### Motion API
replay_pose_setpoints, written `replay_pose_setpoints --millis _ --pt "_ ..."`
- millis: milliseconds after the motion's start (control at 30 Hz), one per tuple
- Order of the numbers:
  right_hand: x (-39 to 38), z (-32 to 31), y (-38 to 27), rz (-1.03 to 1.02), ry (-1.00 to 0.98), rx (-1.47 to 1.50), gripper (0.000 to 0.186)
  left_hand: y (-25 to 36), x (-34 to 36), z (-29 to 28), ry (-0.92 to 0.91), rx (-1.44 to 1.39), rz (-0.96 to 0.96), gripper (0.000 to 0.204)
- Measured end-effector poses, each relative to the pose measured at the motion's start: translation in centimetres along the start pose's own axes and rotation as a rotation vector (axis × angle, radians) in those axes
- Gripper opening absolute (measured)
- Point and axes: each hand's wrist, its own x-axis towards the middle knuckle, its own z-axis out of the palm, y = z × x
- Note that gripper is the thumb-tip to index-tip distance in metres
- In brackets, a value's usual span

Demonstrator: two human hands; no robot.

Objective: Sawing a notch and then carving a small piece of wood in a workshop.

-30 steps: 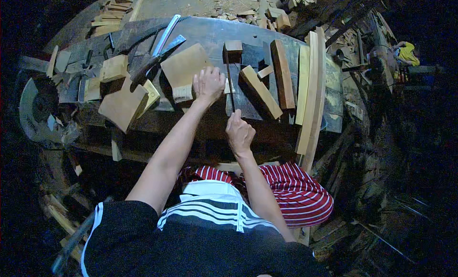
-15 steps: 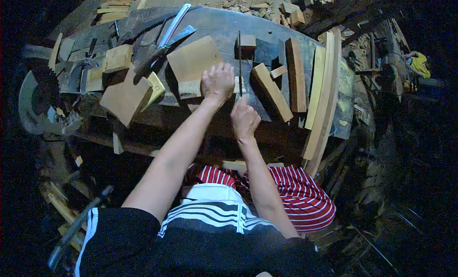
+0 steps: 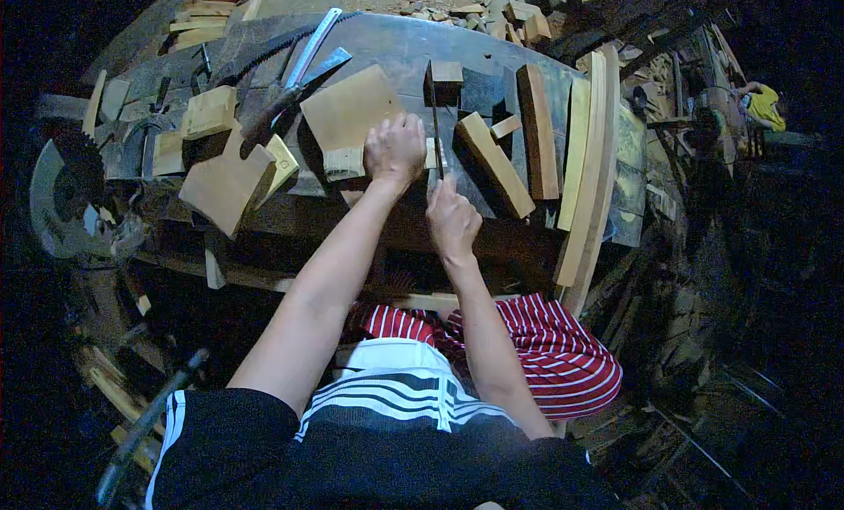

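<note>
My left hand (image 3: 396, 154) is closed over a pale wooden strip (image 3: 344, 163), pressing it down beside the near edge of a square board (image 3: 338, 105), with its fingers curled. My right hand (image 3: 453, 218) is closed on the near end of a long, thin, dark blade-like tool (image 3: 435, 127), which lies across the strip just right of my left hand and points away from me. A small wood block (image 3: 447, 77) sits by the tool's far end. Right of it lie a slanted wooden block (image 3: 497, 167) and a darker bar (image 3: 538, 132).
The metal-topped bench (image 3: 404, 40) holds long battens (image 3: 587, 158), a saw (image 3: 264, 114), rules (image 3: 313, 44) and offcuts (image 3: 224, 180). A toothed circular blade (image 3: 57, 198) stands at the left end. A person in yellow (image 3: 763, 107) is at far right; wood scraps (image 3: 527, 22) lie beyond.
My right hand has moved forward, away from me, with the thin tool, coming closer to the strip. My left hand stays on the strip. The view has shifted slightly.
</note>
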Motion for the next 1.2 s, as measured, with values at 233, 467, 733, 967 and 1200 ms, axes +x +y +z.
replay_pose_setpoints --millis 233,467,733,967,1200 --pt "-5.0 -3.0 -0.1 -0.007 -0.152 -0.053 0.016 -1.0 -0.2 -1.0 -0.018 0.001 -0.011 0.024" --pt "0.4 -1.3 0.2 0.014 -0.099 0.004 0.022 0.1 -0.1 0.3 -0.005 -0.050 0.017 0.023" --pt "-2.9 -2.7 0.1 0.004 -0.098 -0.049 0.019 -0.4 -0.1 -0.9 -0.064 -0.031 -0.011 0.024" --pt "-2.5 -2.1 -0.6 0.013 -0.139 0.019 0.020 -1.0 -0.2 0.0 0.014 -0.016 0.018 0.022" --pt "-1.7 -2.0 0.1 0.040 -0.126 0.044 0.020 0.1 -0.2 -0.9 0.046 -0.057 0.027 0.022"
